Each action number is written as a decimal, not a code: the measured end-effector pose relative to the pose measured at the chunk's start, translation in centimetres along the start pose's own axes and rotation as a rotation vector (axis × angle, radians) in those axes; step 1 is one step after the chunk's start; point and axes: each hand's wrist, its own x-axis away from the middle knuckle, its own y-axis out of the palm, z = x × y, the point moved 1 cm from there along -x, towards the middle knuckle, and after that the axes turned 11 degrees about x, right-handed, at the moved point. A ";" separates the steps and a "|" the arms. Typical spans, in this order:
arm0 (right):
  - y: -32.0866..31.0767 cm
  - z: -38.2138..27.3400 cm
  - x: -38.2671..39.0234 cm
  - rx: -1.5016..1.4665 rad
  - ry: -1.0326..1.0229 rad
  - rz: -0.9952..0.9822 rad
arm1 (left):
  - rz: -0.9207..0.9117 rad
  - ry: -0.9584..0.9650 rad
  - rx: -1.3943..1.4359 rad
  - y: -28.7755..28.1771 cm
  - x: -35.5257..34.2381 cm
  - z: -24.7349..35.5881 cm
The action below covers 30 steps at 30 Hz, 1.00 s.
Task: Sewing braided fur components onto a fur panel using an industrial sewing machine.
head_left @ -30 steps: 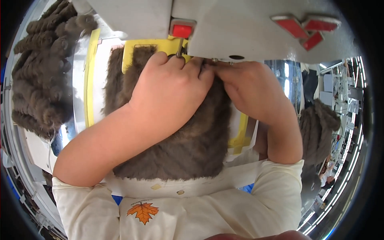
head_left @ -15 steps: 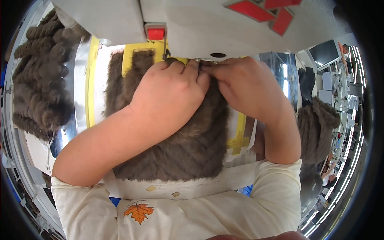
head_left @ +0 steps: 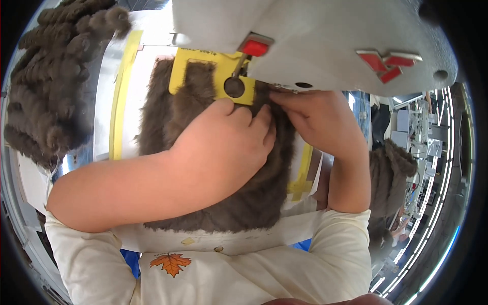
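Left hand [head_left: 223,137], seen in the head view, lies back up over the brown fur piece [head_left: 244,203], fingers bent and slightly apart; its thumb is hidden, so I cannot tell whether it grips the fur. Right hand [head_left: 323,117] comes in from the other side, index finger reaching to the fur by the lower edge of the pale grey machine head [head_left: 325,40]; whether it pinches anything there cannot be told. The fur piece lies below the machine head, running toward the person's cream shirt [head_left: 244,279]. Just beyond the left hand's knuckles is a yellow plate [head_left: 246,96], with fur showing in its cut-out, and over it a metal rod [head_left: 240,65] slants down from a red block [head_left: 255,47] to a dark round part [head_left: 234,87]. Yellow tape [head_left: 124,96] runs along the left; more brown fur is heaped [head_left: 46,91] at far left.
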 end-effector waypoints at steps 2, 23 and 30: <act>0.2 0.1 -0.1 -0.069 0.041 0.032 | -0.004 -0.006 -0.021 0.3 0.1 0.0; 1.6 3.5 -0.2 -0.182 0.179 -0.086 | -0.117 0.043 -0.113 -0.3 0.0 -0.2; 2.0 5.0 -0.2 -0.128 0.257 0.055 | -0.217 0.020 -0.020 -0.5 -1.3 -1.0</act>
